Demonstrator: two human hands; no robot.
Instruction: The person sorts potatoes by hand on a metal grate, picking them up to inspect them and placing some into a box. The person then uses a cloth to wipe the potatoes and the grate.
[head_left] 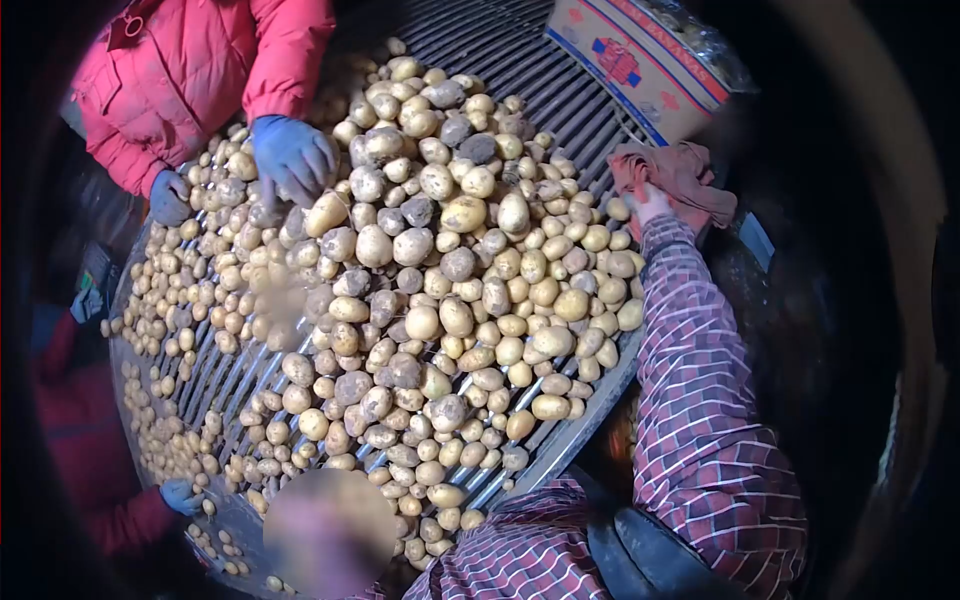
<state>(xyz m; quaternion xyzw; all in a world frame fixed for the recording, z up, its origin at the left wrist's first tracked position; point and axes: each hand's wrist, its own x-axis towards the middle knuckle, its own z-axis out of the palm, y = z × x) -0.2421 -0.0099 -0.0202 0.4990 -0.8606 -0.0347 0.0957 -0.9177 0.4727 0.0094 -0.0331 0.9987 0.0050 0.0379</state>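
A heap of potatoes (460, 215), some pale and some dirt-covered, lies on a round slatted metal table (240, 370). My right arm, in a plaid sleeve, stretches along the table's right edge. At its end my right hand (655, 203) is closed on a dusty-red cloth (695, 185), just beside the outer potatoes. At the bottom, over the near potatoes, is my left hand (325, 545). A round blur covers it, so its fingers and anything in them cannot be made out.
Across the table a person in a red padded jacket (170, 90) has blue-gloved hands (293, 155) among the potatoes. Another person's blue glove (182, 496) is at the lower left edge. A printed cardboard box (640, 65) stands at the upper right.
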